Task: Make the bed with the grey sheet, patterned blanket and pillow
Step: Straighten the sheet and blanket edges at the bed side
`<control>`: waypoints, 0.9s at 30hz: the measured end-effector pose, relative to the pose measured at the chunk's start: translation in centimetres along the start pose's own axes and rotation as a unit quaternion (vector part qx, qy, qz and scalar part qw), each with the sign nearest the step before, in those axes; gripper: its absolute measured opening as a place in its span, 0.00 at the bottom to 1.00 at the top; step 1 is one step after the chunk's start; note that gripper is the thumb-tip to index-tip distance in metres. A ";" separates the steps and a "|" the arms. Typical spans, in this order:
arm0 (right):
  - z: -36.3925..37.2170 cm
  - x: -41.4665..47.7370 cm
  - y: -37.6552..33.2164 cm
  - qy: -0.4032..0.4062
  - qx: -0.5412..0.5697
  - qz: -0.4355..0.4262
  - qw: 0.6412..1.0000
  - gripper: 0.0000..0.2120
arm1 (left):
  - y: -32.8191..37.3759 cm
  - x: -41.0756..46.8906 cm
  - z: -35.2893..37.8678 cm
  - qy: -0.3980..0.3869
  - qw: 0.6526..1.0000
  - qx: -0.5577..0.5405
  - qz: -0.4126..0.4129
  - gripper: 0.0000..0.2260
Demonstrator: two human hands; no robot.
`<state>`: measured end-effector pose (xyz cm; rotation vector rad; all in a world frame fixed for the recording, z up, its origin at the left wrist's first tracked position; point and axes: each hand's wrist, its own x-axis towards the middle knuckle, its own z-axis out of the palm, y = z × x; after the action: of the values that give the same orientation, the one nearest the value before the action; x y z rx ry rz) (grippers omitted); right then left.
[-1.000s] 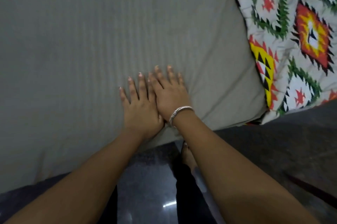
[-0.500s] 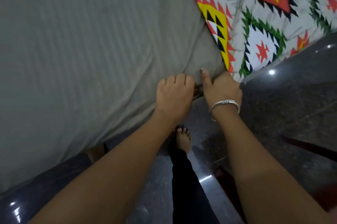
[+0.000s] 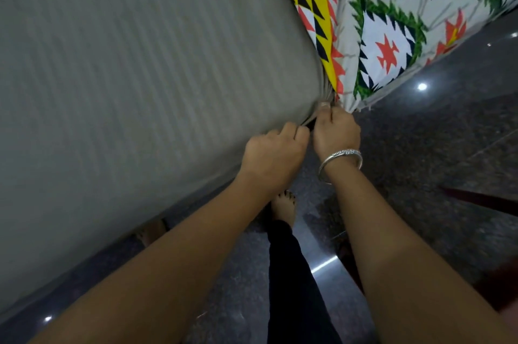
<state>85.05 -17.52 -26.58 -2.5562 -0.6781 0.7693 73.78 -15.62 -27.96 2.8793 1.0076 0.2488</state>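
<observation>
Dark polished stone floor [image 3: 420, 164] with ceiling lights glinting off it, and the bed fills the upper left of the view, covered edge to edge by the grey sheet [image 3: 140, 77], faint woven stripes running across it; the patterned blanket [image 3: 392, 21] lies just beside it on the right, its bright diamond motifs touching the sheet along a seam that runs down to the corner; right at that corner the two hands sit together, knuckles nearly touching: the left hand [image 3: 273, 155] has its fingers curled over the sheet's edge, the right hand [image 3: 336, 130], silver bangle [image 3: 340, 158] on the wrist, pinches the gathered folds under its thumb; that sheet looks light, soft and limp, so it will bunch and slip rather than hold a shape, and the best grip is on the hem close to the corner, pulling it taut down the mattress side; the blanket looks thicker and will drag; the count: one sheet, one blanket, no pillow in view, two hands, one bangle, one bare foot [image 3: 284, 205] plainly on the floor, with a second blurred shape under the bed edge I cannot identify
</observation>
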 end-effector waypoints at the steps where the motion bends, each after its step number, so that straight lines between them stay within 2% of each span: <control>1: 0.1 -0.2 0.0 -0.004 0.006 0.024 1.000 0.19 | 0.0 -0.2 -0.1 0.018 1.000 -0.016 0.002 0.03; 3: 0.3 -0.9 0.3 0.005 -0.078 0.006 0.997 0.18 | -0.4 -0.1 -0.5 0.055 0.997 -0.052 -0.010 0.02; 5: 0.2 -1.6 0.3 0.067 -0.184 -0.099 0.976 0.15 | -1.3 0.5 -1.1 0.071 0.994 -0.053 -0.067 0.06; 6: 0.2 -1.7 -0.2 0.106 -0.183 -0.171 0.962 0.12 | -2.0 1.1 -1.3 0.070 0.991 -0.046 -0.109 0.10; 8: 0.8 -1.4 -1.5 0.119 -0.137 -0.307 0.934 0.07 | -3.6 2.2 -1.4 0.048 0.981 -0.033 -0.184 0.18; 10: 1.8 -0.1 -3.1 0.066 -0.103 -0.407 0.905 0.12 | -5.0 3.2 -1.2 -0.019 0.975 -0.028 -0.219 0.24; 12: 2.3 1.0 -4.5 -0.023 -0.124 -0.403 0.906 0.21 | -5.6 3.8 -0.4 -0.091 0.974 -0.017 -0.207 0.27; 14: 2.6 1.8 -4.8 -0.053 -0.175 -0.326 0.928 0.24 | -5.7 4.1 0.4 -0.098 0.980 -0.012 -0.174 0.25; 16: 2.5 1.9 -4.1 -0.012 -0.206 -0.275 0.939 0.23 | -6.0 4.6 0.4 -0.068 0.987 -0.034 -0.144 0.21; 18: 2.0 1.6 -3.8 0.076 -0.195 -0.314 0.926 0.18 | -6.1 5.8 -0.5 -0.022 0.986 -0.107 -0.130 0.19; 19: 1.6 1.7 -3.7 0.123 -0.172 -0.338 0.917 0.14 | -5.7 6.9 -1.4 -0.025 0.975 -0.164 -0.145 0.17; 21: 0.5 2.2 -3.4 0.217 -0.143 -0.318 0.912 0.10 | -4.4 9.1 -1.9 -0.053 0.926 -0.303 -0.218 0.14; 23: -1.1 2.8 -3.0 0.255 -0.168 -0.222 0.926 0.11 | -2.7 11.0 -2.2 -0.105 0.831 -0.459 -0.297 0.14; 25: -2.0 3.6 -2.1 0.170 -0.222 -0.166 0.946 0.12 | -1.3 11.9 -2.3 -0.114 0.760 -0.538 -0.348 0.19; 27: -2.5 3.9 -1.0 0.125 -0.208 -0.192 0.951 0.10 | -0.6 12.5 -2.4 -0.117 0.694 -0.596 -0.387 0.17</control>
<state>89.07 -15.08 -25.72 -2.6808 -1.3110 0.1778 82.60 -7.28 -24.15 1.1547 1.2204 0.2871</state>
